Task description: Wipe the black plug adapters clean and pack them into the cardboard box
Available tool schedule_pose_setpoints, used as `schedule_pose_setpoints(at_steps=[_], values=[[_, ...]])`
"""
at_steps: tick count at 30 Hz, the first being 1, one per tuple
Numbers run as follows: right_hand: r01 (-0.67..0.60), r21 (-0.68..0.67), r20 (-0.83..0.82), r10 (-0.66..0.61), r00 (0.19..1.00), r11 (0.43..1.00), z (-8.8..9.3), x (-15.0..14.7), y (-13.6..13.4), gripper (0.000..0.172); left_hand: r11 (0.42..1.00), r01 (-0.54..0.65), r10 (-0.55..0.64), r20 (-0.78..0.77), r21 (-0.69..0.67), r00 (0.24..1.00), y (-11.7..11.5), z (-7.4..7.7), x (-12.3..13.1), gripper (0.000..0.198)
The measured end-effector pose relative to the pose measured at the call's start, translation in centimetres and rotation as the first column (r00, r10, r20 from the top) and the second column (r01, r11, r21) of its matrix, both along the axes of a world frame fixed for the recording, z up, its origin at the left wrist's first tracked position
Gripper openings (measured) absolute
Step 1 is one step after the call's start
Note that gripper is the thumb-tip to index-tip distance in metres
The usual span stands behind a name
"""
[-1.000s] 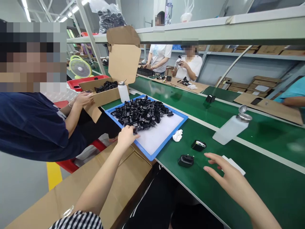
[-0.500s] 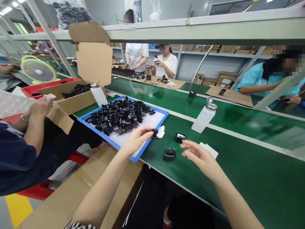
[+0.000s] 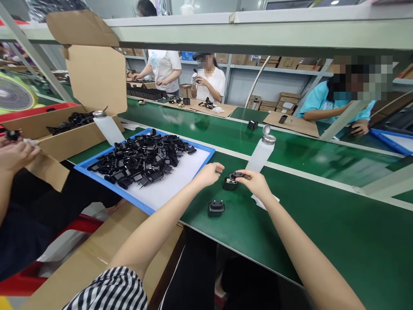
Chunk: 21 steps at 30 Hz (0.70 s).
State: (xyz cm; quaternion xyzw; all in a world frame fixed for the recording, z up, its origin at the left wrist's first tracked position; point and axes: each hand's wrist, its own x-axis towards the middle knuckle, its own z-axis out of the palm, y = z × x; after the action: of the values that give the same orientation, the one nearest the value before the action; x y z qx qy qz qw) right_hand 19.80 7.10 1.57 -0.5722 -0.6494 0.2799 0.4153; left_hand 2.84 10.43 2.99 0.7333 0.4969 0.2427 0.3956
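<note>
My right hand (image 3: 256,183) pinches a black plug cover (image 3: 236,175) just above an open black charger housing (image 3: 229,185), whose inner parts show pale at the top. It cannot be made out whether cover and housing touch. My left hand (image 3: 211,173) hovers to the left of the housing, fingers loosely curled and apart, with nothing seen in them. Nearer the table's front edge stands a closed black charger (image 3: 216,208), its two pins pointing up. A white folded cloth or paper (image 3: 266,201) lies beneath my right wrist.
A blue-rimmed tray (image 3: 201,165) heaped with black plug parts (image 3: 142,157) lies to the left. White pump bottles (image 3: 261,153) (image 3: 109,128) stand behind. An open cardboard box (image 3: 75,140) and a co-worker's hands (image 3: 16,153) are far left. Other people sit across the green bench.
My left hand no longer holds the black piece and white wad. My right hand, empty before, now grips a black plug cover over the housing. The view has swung right.
</note>
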Motion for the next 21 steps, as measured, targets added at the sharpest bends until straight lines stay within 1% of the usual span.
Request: schedule_pose_setpoints(at_steps=[4,6,8,10,14,21], values=[[0.013,-0.003,0.101,-0.012,0.995,1.0,-0.8,-0.6,-0.5,0.016,0.995,0.098,-0.097,-0.144,-0.001,0.985,0.0,-1.3,0.3,0.042],[0.017,-0.012,0.141,-0.015,0.99,1.0,-0.9,-0.8,-0.6,0.016,0.993,0.116,-0.111,-0.195,0.016,0.974,-0.3,-1.5,0.6,0.049],[0.021,-0.022,0.171,-0.017,0.985,1.0,-0.9,-0.8,-0.6,0.017,0.991,0.126,-0.112,-0.232,0.044,0.966,-0.5,-1.6,0.8,0.051],[0.022,-0.031,0.194,-0.016,0.981,0.999,-1.0,-0.7,-0.5,0.018,0.986,0.145,-0.121,-0.255,0.078,0.959,-0.6,-1.5,0.9,0.049],[0.027,-0.041,0.231,-0.016,0.973,0.999,-1.2,-0.5,-0.2,0.019,0.977,0.173,-0.129,-0.293,0.128,0.947,-0.6,-1.2,1.3,0.038],[0.047,-0.013,0.278,-0.041,0.96,0.999,-1.6,-0.8,-0.5,0.018,0.974,0.17,-0.117,-0.309,0.149,0.944,-0.4,-1.1,1.3,0.032]])
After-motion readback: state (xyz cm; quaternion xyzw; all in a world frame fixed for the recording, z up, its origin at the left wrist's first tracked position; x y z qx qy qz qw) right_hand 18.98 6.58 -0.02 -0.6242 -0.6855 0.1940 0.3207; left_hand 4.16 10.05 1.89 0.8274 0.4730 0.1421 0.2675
